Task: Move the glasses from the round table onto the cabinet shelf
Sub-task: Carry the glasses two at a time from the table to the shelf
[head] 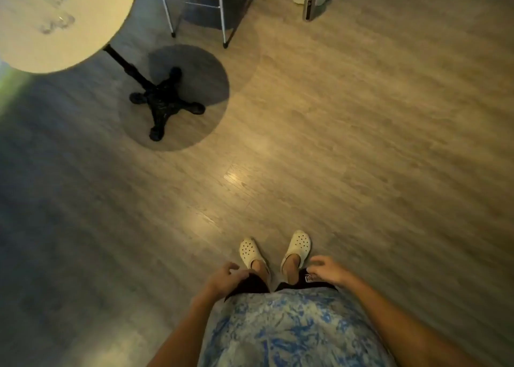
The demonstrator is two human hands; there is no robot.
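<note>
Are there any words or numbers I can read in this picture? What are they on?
No words or numbers here can be read.
White patch on the black shorts: a logo or label, too small and blurred to read.
Metal bottle on the floor: no label that can be made out.

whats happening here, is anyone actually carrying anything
Nobody is carrying anything right now. A person stands on the wood floor looking down, with the left hand and right hand empty and loosely open by the hips. The glasses sit blurred on the round table at upper left, apart from the person. No cabinet shelf is in view.
</note>
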